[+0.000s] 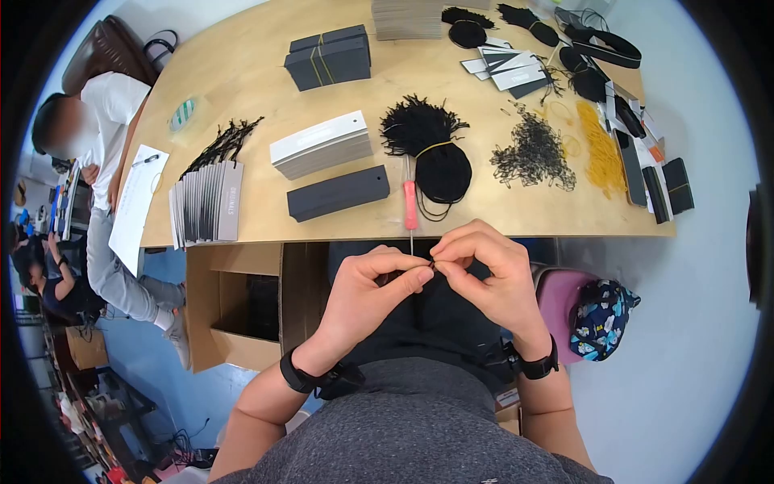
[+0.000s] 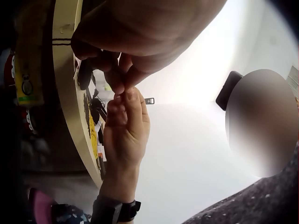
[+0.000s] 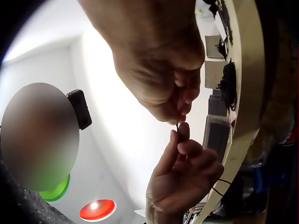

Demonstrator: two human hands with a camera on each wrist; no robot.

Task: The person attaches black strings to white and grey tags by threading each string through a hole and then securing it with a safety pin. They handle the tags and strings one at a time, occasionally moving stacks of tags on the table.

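Close to the table's front edge, my left hand [image 1: 371, 290] and right hand [image 1: 492, 274] meet fingertip to fingertip. Thumb and forefinger of the left hand pinch a thin black cord [image 2: 61, 44], whose two strands stick out beyond that hand in the left wrist view. From the other side, the right hand's thumb and forefinger pinch a small dark thin piece [image 3: 177, 125] at the meeting point. Fingers mostly hide it, and I cannot tell its kind. Just beyond the hands lies a pink-handled tool [image 1: 410, 206] with a thin metal shaft.
On the table [image 1: 242, 81] are a bundle of black cords [image 1: 442, 169], a heap of small dark wire pins [image 1: 532, 153], yellow bands [image 1: 601, 153], stacked grey tags [image 1: 339, 194] and corded tags [image 1: 205, 206]. An open cardboard box [image 1: 234, 306] stands below. A person [image 1: 113, 121] sits at left.
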